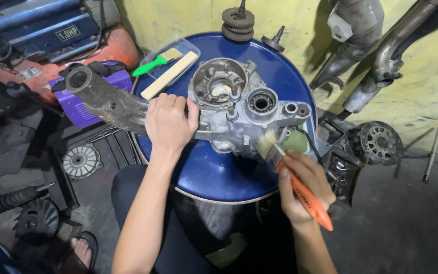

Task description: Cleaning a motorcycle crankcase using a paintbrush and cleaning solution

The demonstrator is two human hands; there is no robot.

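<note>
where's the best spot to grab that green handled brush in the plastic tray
Probably by the green handle, coming from the left side of the blue drum. The green-handled brush lies across the clear tray with its handle sticking out past the left rim, free of the wooden stick; the bristle end sits inside.

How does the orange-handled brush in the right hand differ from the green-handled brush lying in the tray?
The orange-handled brush is gripped by the right hand, its bristles against the metal engine casing; the green-handled brush lies unheld in the clear plastic tray. The orange one points its bristles up and left, the green one up and right. The orange one looks larger, being nearer the camera. Both have pale bristles and sit over the blue drum.
</note>
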